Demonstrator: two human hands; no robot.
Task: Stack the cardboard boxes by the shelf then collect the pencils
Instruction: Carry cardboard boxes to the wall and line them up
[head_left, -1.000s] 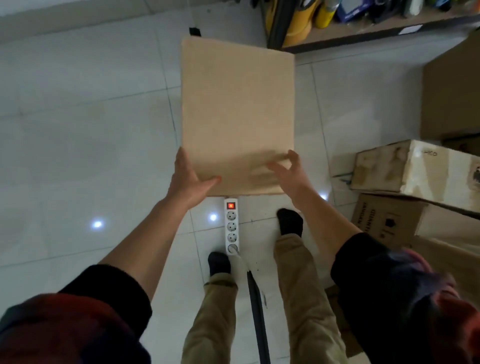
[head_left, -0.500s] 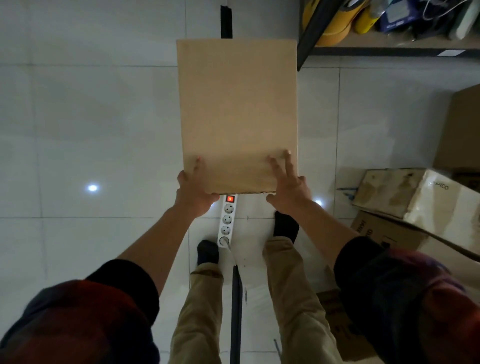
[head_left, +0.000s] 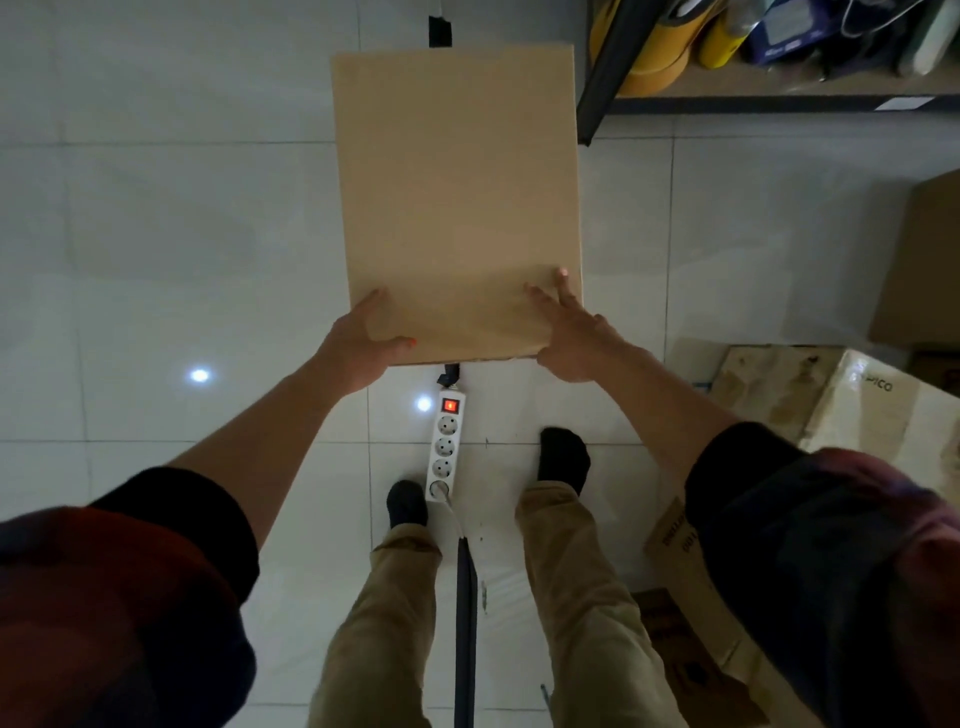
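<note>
I carry a plain brown cardboard box (head_left: 457, 197) in front of me, above the tiled floor. My left hand (head_left: 358, 348) grips its near left corner, thumb on top and fingers underneath. My right hand (head_left: 571, 332) holds the near right corner with its fingers spread flat over the top face. More cardboard boxes (head_left: 831, 405) lie in a pile on the floor at the right. The shelf (head_left: 779, 98) stands at the top right, just beyond the box's far right corner. No pencils are in sight.
A white power strip (head_left: 445, 447) with a lit red switch lies on the floor between my feet, and a dark cable (head_left: 465, 623) runs back from it. Yellow containers (head_left: 654, 47) and other items sit on the shelf. A tall box (head_left: 924, 260) stands at the right edge.
The box and my view have swung towards the shelf, which now shows more. My right hand's fingers have shifted flatter over the box top; my left thumb lies on top again.
</note>
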